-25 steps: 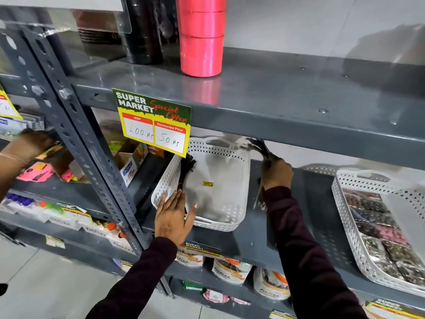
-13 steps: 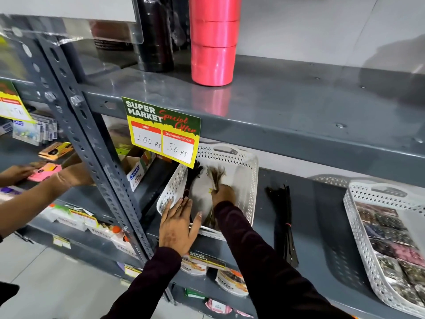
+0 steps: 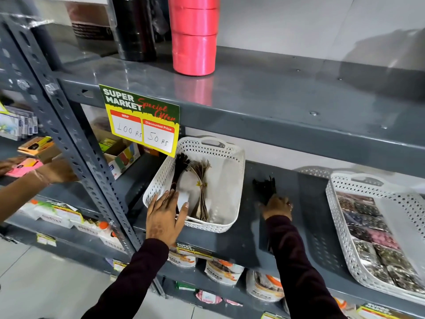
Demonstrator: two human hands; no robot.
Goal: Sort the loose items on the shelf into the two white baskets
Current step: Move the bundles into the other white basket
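On the grey middle shelf [image 3: 305,226] stands a white perforated basket [image 3: 232,166] on the left. It holds a dark bundle of strips [image 3: 179,166] and a brown bundle [image 3: 202,189]. My left hand [image 3: 166,215] lies flat on that basket's front rim, fingers spread. To the right, a loose black bundle [image 3: 264,186] lies on the shelf, and my right hand [image 3: 277,204] rests over its near end, fingers closing on it. A second white basket [image 3: 340,229] at the far right holds several small packets [image 3: 372,229].
A stack of red tape rolls [image 3: 194,35] and a dark stack [image 3: 135,28] stand on the top shelf. A price sign [image 3: 141,123] hangs from its edge. Another person's arm [image 3: 34,180] reaches into the left bay. Packaged goods [image 3: 223,271] fill the shelf below.
My right hand has let go of the brown bundle inside the left basket and moved right onto the black bundle lying on the shelf. My left hand has stayed on the basket rim.
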